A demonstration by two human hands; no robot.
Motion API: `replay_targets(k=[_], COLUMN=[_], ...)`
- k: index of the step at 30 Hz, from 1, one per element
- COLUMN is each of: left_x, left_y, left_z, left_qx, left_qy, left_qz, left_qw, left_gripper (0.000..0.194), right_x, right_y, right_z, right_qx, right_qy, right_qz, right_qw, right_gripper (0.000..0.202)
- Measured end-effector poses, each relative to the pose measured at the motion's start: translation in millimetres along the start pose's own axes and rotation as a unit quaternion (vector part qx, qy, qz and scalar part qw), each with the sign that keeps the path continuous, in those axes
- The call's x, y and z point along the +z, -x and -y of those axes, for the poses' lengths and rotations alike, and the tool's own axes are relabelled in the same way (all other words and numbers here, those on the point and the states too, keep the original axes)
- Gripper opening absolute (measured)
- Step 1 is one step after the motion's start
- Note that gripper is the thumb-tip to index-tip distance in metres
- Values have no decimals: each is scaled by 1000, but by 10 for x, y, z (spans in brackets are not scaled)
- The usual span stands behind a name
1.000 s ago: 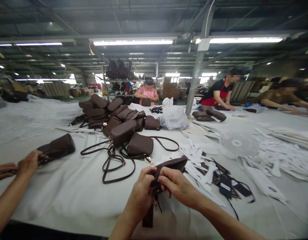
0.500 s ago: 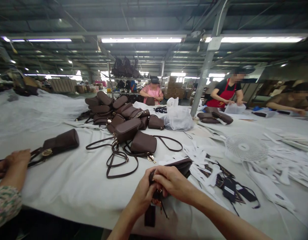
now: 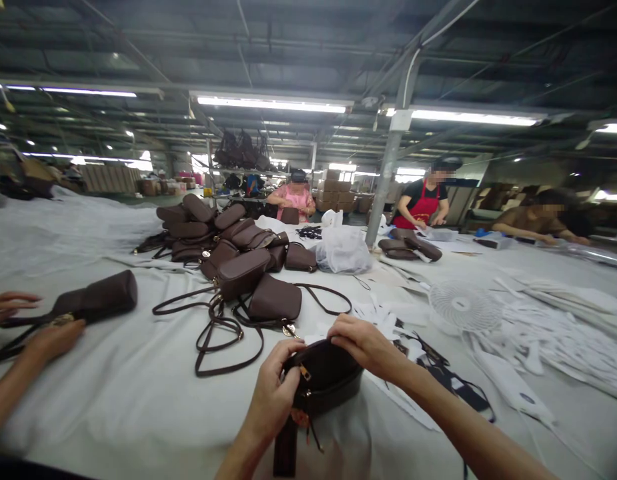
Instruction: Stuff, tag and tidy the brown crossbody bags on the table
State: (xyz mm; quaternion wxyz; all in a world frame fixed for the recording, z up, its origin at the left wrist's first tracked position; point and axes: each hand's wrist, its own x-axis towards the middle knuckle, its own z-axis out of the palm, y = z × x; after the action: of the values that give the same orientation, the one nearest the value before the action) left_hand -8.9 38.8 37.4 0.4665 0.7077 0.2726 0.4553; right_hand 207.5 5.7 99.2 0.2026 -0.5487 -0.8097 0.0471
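Both hands gripped one bag (image 3: 324, 380): left hand (image 3: 273, 400) pinched the zipper end, right hand (image 3: 365, 347) steadied the rim; best kept taut.

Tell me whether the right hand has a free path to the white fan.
Probably not at once: the right hand grips the bag, and the fan lies apart, beyond scattered tags.

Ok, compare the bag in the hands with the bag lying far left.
The held bag is gripped by the left hand and right hand, its top open; the left bag lies shut on its side on the table, by a co-worker's hands. Both are small and dark brown.
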Motion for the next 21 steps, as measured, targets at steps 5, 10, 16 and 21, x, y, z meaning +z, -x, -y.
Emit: replay_targets(k=[5, 10, 16, 21], left_x=[-36, -31, 19, 93], left_y=[-78, -97, -103, -123], left_z=[22, 50, 127, 117], left_qx=[-41, -86, -134, -183], left_qy=[38, 88, 200, 295], left_qz=[13, 34, -16, -59], left_qw=[998, 992, 970, 936], left_gripper=[13, 11, 27, 44], right_x=[-46, -124, -41, 129], right_y=[-84, -171, -79, -33], right_z=[13, -168, -516, -629], right_qx=[4, 102, 81, 155], right_qy=[-58, -231, -128, -135], right_qz=[21, 55, 18, -2], right_qw=[998, 966, 988, 979], right_gripper=[13, 23, 34, 38])
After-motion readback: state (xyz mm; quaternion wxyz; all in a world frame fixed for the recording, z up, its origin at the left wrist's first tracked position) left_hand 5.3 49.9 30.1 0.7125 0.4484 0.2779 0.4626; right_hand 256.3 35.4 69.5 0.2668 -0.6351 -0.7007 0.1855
